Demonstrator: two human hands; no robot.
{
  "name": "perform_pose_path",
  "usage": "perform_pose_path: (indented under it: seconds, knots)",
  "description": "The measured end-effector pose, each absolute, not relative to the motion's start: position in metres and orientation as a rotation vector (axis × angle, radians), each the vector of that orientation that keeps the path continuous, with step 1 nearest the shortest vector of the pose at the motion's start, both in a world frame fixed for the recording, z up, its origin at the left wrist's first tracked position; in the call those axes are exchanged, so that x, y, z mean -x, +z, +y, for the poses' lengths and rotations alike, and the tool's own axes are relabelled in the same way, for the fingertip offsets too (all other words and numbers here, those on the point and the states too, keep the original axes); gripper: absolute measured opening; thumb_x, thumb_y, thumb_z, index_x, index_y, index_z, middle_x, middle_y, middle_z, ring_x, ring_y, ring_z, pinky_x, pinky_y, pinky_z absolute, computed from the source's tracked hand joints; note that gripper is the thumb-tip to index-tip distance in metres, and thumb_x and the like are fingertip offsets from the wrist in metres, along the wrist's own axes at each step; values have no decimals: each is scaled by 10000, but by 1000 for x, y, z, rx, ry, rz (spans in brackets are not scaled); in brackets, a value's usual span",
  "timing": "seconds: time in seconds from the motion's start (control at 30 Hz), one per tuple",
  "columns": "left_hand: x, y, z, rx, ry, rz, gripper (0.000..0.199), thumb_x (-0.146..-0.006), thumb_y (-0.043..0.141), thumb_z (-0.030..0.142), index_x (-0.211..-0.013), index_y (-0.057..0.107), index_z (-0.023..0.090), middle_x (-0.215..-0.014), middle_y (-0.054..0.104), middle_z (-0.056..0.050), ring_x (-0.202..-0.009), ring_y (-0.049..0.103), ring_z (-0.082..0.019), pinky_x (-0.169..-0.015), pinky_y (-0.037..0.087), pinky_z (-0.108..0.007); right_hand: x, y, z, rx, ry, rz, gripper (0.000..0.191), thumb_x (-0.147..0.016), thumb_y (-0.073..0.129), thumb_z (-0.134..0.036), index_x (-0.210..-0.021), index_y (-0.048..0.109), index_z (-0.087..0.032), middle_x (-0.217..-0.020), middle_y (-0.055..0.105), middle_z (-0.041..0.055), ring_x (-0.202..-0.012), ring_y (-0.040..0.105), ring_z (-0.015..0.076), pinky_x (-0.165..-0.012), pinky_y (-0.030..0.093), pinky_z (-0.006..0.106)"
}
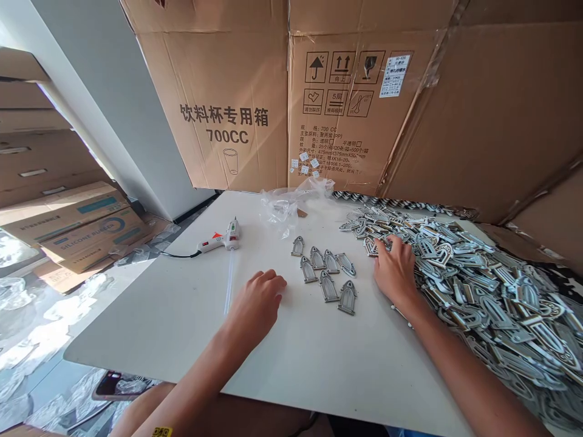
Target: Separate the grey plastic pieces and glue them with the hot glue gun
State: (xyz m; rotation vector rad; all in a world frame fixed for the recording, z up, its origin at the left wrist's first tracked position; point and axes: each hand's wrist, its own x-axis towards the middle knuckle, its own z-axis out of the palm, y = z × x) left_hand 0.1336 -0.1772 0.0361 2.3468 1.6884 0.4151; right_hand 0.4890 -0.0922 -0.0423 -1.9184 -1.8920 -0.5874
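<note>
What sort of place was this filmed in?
Probably a small workshop or assembly room. A glue gun lies on the white table, a large pile of arched pieces sits by the right hand, and cardboard boxes are stacked at the left.

One head-worn view — from above near edge of white, round-cornered tabletop [150, 315], facing forward and down. Bare left hand [256, 298] and bare right hand [396, 270] close to lens, about mid-frame; bare forearms [204, 366] enter from bottom edge. Tall brown printed cardboard panels [237, 67] farther off, across top, beyond tabletop's far edge. Wide field — reaches stacked brown cardboard boxes [100, 233] at far left, heap of flat grey-and-white arch-shaped pieces [492, 303] at right, person's bare thigh [138, 408] at bottom of frame.
</note>
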Motion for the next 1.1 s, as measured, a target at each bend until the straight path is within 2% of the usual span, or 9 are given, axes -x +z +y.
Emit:
perform_pose_path:
  seconds: [0.13, 0.27, 0.4, 0.57, 0.67, 0.73, 0.9, 1.03, 1.1]
  knots:
    - [-134, 36, -177, -2375, 414, 1699, 355, -956, 513, 40, -1119, 754, 243, -1108, 766, -76, -1033, 722, -295, -757, 530, -392, -489, -46, -92, 1962, -629, -1846, 425, -1001, 515, -159, -1390, 687, -134, -1569, 369, 221, -1239, 420, 415, -980, 445, 541]
    - [-136, 37, -177, -2431, 342, 1704, 361, -971, 507, 31, -1181, 735, 215, -1140, 764, -77, -1051, 721, -281, -780, 533, -393, -489, -43, -93, 2020, -577, -1811, 332, -1021, 506, -167, -1302, 683, -150, -1506, 445, 199, -1312, 374, 418, -989, 399, 525]
    - [-139, 38, -179, -2488, 274, 1727, 371, -985, 489, 23, -1205, 731, 199, -1122, 755, -73, -1031, 713, -259, -762, 528, -380, -487, -37, -94, 2021, -550, -1785, 226, -1004, 512, -132, -1179, 655, -138, -1354, 525, 192, -1340, 379, 391, -974, 351, 454]
    - [-139, 38, -178, -2536, 240, 1777, 404, -1000, 437, 8, -1210, 734, 184, -1086, 760, -84, -1001, 709, -258, -729, 518, -389, -485, -31, -96, 1998, -533, -1754, 157, -962, 520, -84, -1043, 635, -154, -1180, 576, 135, -1141, 501, 307, -935, 304, 395]
    - [-138, 35, -176, -2533, 263, 1786, 420, -981, 428, -13, -1195, 738, 173, -1064, 761, -83, -978, 711, -260, -697, 505, -390, -485, -27, -96, 1993, -543, -1684, 182, -986, 497, -96, -1062, 649, -165, -1111, 582, 120, -1035, 517, 288, -925, 300, 393]
    - [-137, 33, -175, -2507, 310, 1799, 428, -980, 422, -10, -1197, 738, 179, -1059, 760, -76, -951, 712, -260, -662, 483, -382, -486, -23, -96, 1983, -562, -1628, 209, -1016, 467, -117, -1094, 654, -167, -1096, 586, 121, -1037, 513, 292, -928, 305, 395]
    - [-140, 38, -175, -2199, 644, 1705, 357, -1064, 417, 177, -1236, 723, 244, -1116, 750, -52, -823, 715, -211, -695, 521, -358, -491, -13, -94, 1684, -632, -1494, 206, -1042, 459, -209, -1064, 660, -171, -1130, 575, 139, -1092, 509, 306, -951, 366, 400]
    - [-145, 46, -176, -1722, 798, 1482, 280, -1049, 502, 327, -1208, 715, 241, -1079, 733, -62, -869, 744, -207, -755, 585, -339, -489, -9, -95, 1438, -547, -1489, 248, -1066, 435, -287, -1033, 649, -167, -1100, 574, 137, -1061, 541, 281, -957, 446, 406]
    - [-147, 49, -177, -1500, 792, 1372, 264, -1026, 563, 382, -1180, 720, 237, -1011, 721, -56, -897, 752, -214, -783, 597, -334, -484, -8, -97, 1360, -422, -1462, 272, -1077, 456, -361, -1029, 643, -168, -1070, 575, 127, -1024, 558, 263, -909, 505, 401]
